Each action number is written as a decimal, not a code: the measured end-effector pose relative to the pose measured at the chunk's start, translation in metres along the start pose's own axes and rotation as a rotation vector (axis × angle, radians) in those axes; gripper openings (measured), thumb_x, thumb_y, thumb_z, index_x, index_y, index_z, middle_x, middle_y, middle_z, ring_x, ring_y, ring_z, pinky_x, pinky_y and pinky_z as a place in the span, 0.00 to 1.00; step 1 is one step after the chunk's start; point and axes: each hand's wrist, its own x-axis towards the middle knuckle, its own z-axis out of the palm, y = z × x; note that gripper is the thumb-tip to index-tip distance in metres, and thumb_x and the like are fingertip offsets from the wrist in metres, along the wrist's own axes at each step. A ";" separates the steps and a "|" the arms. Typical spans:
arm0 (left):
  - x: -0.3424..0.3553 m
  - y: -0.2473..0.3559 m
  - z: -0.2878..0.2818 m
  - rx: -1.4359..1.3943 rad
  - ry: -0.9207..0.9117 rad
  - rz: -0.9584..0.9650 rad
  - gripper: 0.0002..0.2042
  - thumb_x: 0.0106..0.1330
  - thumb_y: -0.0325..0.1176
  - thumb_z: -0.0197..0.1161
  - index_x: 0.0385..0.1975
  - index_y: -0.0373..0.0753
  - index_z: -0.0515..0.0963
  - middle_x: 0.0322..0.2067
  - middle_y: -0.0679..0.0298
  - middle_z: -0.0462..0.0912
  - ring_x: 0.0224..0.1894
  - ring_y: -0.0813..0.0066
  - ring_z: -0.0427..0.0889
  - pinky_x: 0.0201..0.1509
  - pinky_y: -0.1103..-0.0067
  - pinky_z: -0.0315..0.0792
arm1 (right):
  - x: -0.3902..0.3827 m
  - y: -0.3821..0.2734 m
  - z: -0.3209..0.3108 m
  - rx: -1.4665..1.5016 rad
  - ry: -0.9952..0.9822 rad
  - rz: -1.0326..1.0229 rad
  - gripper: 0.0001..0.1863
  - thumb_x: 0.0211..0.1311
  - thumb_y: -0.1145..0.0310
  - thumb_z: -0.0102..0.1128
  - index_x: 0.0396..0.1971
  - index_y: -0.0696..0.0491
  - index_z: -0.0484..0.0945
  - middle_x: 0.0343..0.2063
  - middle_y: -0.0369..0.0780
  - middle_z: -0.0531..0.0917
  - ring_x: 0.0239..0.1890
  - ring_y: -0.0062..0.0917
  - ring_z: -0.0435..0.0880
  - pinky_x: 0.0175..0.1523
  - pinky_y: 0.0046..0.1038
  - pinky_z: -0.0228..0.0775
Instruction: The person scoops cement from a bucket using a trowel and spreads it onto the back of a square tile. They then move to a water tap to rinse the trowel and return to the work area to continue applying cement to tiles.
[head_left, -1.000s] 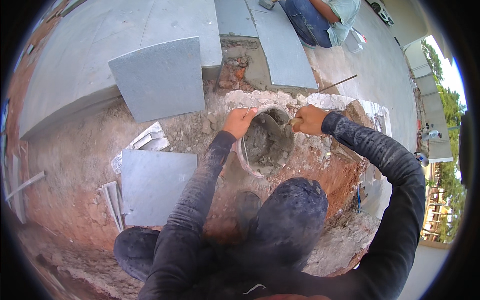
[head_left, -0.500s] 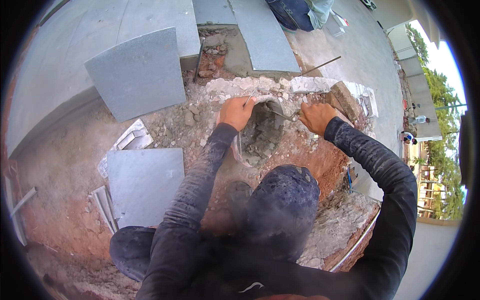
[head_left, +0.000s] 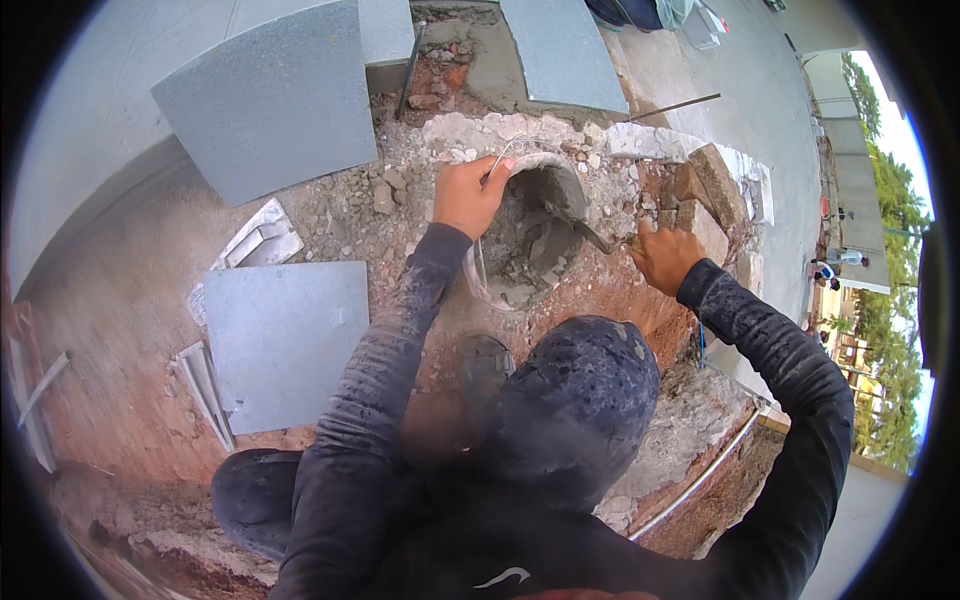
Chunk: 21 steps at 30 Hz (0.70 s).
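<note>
The left hand point(head_left: 468, 196) is closed on the rim and wire handle of the bucket point(head_left: 528, 238), gripping it at the bucket's near-left edge, so the bucket's mouth opens just to the right of that hand. The right hand point(head_left: 662, 256) is closed round a trowel point(head_left: 578, 222) handle; the blade runs left and slightly away from it, down into the grey mortar point(head_left: 530, 262) inside the bucket. So the trowel's long axis lies roughly across, hand to hand, w/ the bucket between them; both hands are close, the left touching the bucket, the right just beside it. Beyond the right hand sit bricks point(head_left: 700, 185) and pale rubble point(head_left: 520, 135), very near the knuckles, which crowds that side. Left of the left hand lie loose stones on red soil, then a grey slab point(head_left: 285, 340) flat on the ground; another slab point(head_left: 270, 100) is farther off, up and to the left. A thin rod point(head_left: 675, 105) lies beyond the bricks. The person's hooded head point(head_left: 575, 400) hides the ground nearest the body.
</note>
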 end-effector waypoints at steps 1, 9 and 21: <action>0.000 0.002 -0.003 -0.017 -0.004 -0.012 0.16 0.66 0.41 0.60 0.30 0.32 0.79 0.11 0.67 0.61 0.17 0.81 0.58 0.21 0.78 0.57 | -0.001 -0.003 0.007 0.044 -0.083 0.026 0.19 0.62 0.56 0.52 0.39 0.60 0.70 0.25 0.53 0.81 0.28 0.49 0.82 0.36 0.45 0.75; -0.017 -0.004 0.004 -0.154 0.212 -0.123 0.12 0.64 0.38 0.62 0.34 0.33 0.82 0.13 0.66 0.69 0.18 0.85 0.65 0.22 0.81 0.60 | -0.011 -0.033 0.067 0.599 -0.406 -0.044 0.16 0.54 0.65 0.60 0.32 0.64 0.72 0.23 0.54 0.80 0.29 0.44 0.83 0.36 0.43 0.74; -0.042 0.006 0.005 -0.121 0.215 -0.099 0.10 0.66 0.33 0.60 0.37 0.31 0.81 0.16 0.71 0.69 0.20 0.88 0.64 0.23 0.83 0.60 | 0.009 -0.103 0.072 2.093 -1.185 -0.006 0.08 0.58 0.69 0.53 0.21 0.52 0.68 0.13 0.30 0.68 0.10 0.15 0.65 0.16 0.21 0.61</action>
